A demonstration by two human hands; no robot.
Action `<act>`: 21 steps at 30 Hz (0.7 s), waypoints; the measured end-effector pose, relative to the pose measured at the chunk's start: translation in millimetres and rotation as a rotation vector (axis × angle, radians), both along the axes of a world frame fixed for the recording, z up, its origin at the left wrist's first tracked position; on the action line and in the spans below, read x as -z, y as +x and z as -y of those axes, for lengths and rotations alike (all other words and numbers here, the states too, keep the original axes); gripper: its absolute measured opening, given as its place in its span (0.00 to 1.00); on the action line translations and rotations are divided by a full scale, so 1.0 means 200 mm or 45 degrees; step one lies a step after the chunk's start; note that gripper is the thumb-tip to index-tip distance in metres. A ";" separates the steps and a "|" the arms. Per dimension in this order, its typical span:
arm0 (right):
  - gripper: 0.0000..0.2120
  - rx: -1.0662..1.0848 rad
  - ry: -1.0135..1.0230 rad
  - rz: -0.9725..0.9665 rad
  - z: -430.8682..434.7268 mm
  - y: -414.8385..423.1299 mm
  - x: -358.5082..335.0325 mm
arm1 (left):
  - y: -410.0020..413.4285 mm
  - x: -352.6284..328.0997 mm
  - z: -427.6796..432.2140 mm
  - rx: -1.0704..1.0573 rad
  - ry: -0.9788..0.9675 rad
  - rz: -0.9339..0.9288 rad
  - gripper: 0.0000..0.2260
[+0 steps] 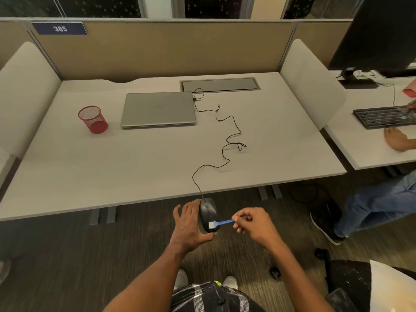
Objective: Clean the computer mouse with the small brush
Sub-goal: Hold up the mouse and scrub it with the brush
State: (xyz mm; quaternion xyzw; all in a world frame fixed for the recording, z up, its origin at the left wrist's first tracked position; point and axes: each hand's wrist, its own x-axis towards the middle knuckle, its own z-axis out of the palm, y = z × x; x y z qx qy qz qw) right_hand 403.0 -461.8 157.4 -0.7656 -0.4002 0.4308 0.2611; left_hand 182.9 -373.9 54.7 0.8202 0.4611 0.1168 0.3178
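- We see a wide pale desk (157,167) filling most of the view, with tan partition panels (157,50) along its far edge; a dark plate (59,28) on the far-left panel reads "385" in white.
- A closed grey laptop (158,109) lies flat toward the far middle; any logo on its lid is too faint for us to read.
- A red mesh cup (93,119) stands left of the laptop, well apart from it.
- The black computer mouse (208,213) is off the desk, held in the air just past the near edge. Its long axis runs near to far, with the cable end pointing away toward the desk.
- Its thin black cable (227,136) snakes across the desk to the laptop's far-right corner.
- Our left hand (190,224) cups the mouse from the left side, fingers loosely curled around it.
- Our right hand (255,222) pinches the handle of the small blue brush (221,223) between closed fingertips; the brush lies left to right, and its pale bristle end seems to touch the mouse's near right side.
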 end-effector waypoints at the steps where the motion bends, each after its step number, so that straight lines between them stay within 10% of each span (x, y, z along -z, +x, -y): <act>1: 0.03 -0.033 0.014 0.128 0.01 -0.03 0.01 | 0.01 0.00 0.00 0.009 -0.002 -0.014 0.53; 6: 0.05 0.044 0.517 0.536 0.05 -0.15 0.01 | 0.02 -0.01 -0.02 0.010 -0.007 -0.076 0.52; 12: 0.07 -0.401 0.197 0.572 -0.06 -0.21 0.02 | 0.01 0.00 -0.03 0.050 -0.012 -0.099 0.53; 17: 0.06 -0.088 0.604 0.742 -0.14 -0.21 0.00 | 0.00 -0.02 -0.07 0.067 0.007 -0.060 0.51; 21: 0.04 -0.018 0.392 0.436 -0.18 -0.17 -0.01 | -0.03 -0.02 -0.11 0.078 0.012 -0.052 0.51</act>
